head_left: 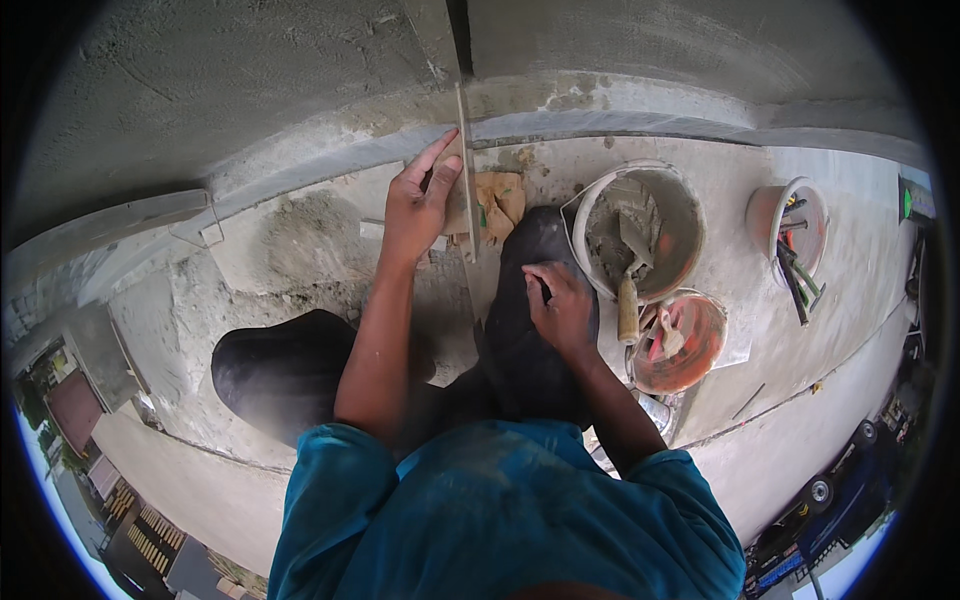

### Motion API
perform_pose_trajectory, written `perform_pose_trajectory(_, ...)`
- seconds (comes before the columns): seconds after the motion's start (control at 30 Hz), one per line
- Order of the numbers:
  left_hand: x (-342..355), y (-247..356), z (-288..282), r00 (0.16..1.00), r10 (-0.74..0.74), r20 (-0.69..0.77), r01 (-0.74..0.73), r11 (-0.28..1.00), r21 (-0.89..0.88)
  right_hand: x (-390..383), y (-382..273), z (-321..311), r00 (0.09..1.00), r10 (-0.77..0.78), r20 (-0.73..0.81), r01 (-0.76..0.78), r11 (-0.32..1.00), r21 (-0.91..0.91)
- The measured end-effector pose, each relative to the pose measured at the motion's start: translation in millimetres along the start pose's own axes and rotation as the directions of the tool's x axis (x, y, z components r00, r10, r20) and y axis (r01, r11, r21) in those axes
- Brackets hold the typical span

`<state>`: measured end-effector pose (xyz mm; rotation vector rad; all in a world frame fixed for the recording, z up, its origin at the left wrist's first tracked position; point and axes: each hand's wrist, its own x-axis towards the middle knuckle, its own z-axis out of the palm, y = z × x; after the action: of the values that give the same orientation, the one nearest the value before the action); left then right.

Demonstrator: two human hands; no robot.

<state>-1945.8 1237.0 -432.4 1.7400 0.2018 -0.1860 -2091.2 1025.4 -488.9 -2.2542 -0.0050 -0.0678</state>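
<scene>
My left hand (422, 205) reaches up to a long, narrow straight strip (468, 185) standing near the base of the grey plastered wall (300, 80). Its index finger and thumb stretch out beside the strip, with a gap between them; the other fingers are partly hidden. My right hand (562, 308) is by my right knee, fingers curled toward the thumb; I cannot make out anything in it. Close by stands a bucket of wet mortar (605, 235). A trowel (628, 310) leans in it, blade in the mortar and wooden handle over the rim.
Below the mortar bucket sits an orange-red bucket (700, 375) containing a light-coloured tool. Farther right, a white bucket (812, 205) carries several hand tools. Crumpled brown paper (503, 195) lies near the wall's foot. Mortar crumbs cover the floor (340, 292) between my legs. Vehicles (840, 490) show at lower right.
</scene>
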Motion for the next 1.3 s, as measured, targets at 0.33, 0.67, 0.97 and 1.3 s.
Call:
perform_pose_trajectory(0.33,28.8,-0.2,16.4,0.998,0.0,-0.068,-0.003,0.999,-0.043,6.4,-1.2,-3.9,0.999,0.002,0.036,-0.002,1.0,-0.023)
perform_pose_trajectory(0.67,42.6,-4.5,21.0,0.998,0.0,-0.067,-0.007,0.995,-0.097,5.7,2.2,-0.8,0.999,0.042,0.022,-0.041,0.998,-0.04)
perform_pose_trajectory(0.97,45.0,-0.2,23.1,0.997,0.019,-0.076,-0.026,0.995,-0.095,6.3,2.3,-1.2,0.999,0.037,0.029,-0.035,0.999,-0.042)
perform_pose_trajectory(1.3,46.0,11.0,19.2,0.994,0.056,-0.091,-0.067,0.991,-0.112,8.5,-1.1,-3.3,0.999,0.024,0.033,-0.023,0.999,-0.046)
